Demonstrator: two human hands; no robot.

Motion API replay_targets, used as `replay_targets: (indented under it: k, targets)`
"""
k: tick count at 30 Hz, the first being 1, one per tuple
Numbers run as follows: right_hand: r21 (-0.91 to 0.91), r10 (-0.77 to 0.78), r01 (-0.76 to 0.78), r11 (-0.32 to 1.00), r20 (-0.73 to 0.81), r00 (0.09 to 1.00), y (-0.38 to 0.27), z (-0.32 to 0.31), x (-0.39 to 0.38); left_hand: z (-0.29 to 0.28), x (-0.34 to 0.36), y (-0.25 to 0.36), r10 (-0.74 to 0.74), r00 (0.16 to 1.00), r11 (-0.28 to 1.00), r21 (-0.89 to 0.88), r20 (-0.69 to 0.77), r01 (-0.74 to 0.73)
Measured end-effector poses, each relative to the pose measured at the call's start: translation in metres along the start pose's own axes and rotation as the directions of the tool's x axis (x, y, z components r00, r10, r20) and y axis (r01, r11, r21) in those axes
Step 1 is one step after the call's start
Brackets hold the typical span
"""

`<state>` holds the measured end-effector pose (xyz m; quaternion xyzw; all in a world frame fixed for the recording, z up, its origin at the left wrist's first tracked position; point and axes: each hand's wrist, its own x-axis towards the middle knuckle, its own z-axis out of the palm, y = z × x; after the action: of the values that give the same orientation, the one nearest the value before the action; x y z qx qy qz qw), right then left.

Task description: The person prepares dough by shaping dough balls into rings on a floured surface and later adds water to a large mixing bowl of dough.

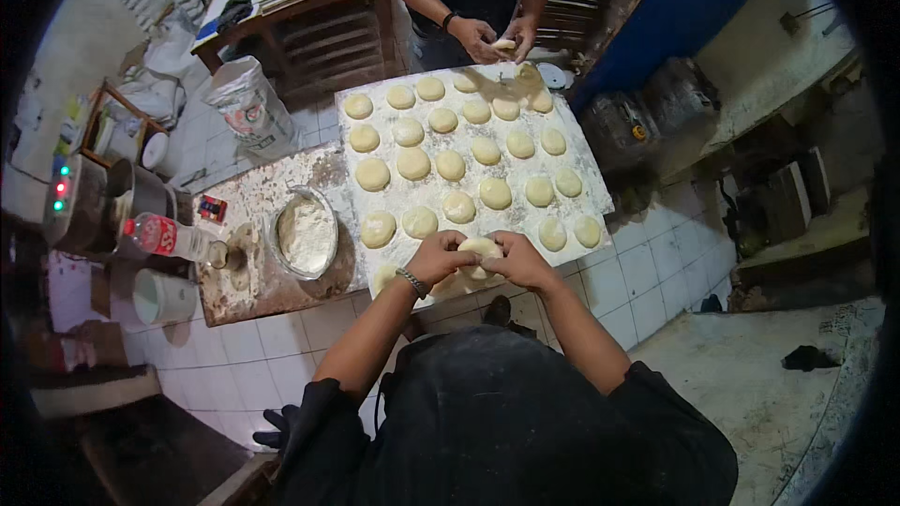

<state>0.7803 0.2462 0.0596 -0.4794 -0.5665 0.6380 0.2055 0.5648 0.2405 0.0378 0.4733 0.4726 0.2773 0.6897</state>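
Note:
Between my two hands, at the near edge of a floured white board (427, 143), I hold a round of pale dough (481, 247). My left hand (439, 259), with a bracelet at the wrist, grips its left side. The fingers of my right hand (517, 260) are closed on its right side. Rows of flattened dough rounds (458, 207) lie on the board beyond my hands. One more dough round (385, 275) sits just left of my left hand, partly hidden by it. Across the board, another person's hands (497, 37) hold a dough piece too.
Left of the board, a metal bowl of flour (307, 232) stands on a worn wooden table (246, 272). A clear bottle with a red label (169, 236) and a white bucket (164, 296) are further left. A white sack (251, 108) stands on the tiled floor.

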Motion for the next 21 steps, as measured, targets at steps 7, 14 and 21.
replay_targets:
  k: [7,14,21]
  targets:
    - [-0.11,-0.036,0.007,0.994,-0.262,0.964,-0.003,0.03,-0.012,0.026,-0.008,-0.039,0.304,0.904,0.923,-0.143,-0.299,-0.358]
    - [-0.373,-0.146,-0.035,0.927,-0.444,0.884,0.011,0.031,-0.028,0.03,0.002,0.0,0.489,0.87,0.814,0.394,-0.069,-0.426]
    - [-0.401,-0.319,0.083,0.912,-0.569,0.758,-0.012,0.019,-0.048,0.045,0.012,0.015,0.002,0.979,0.998,-0.056,0.203,0.009]
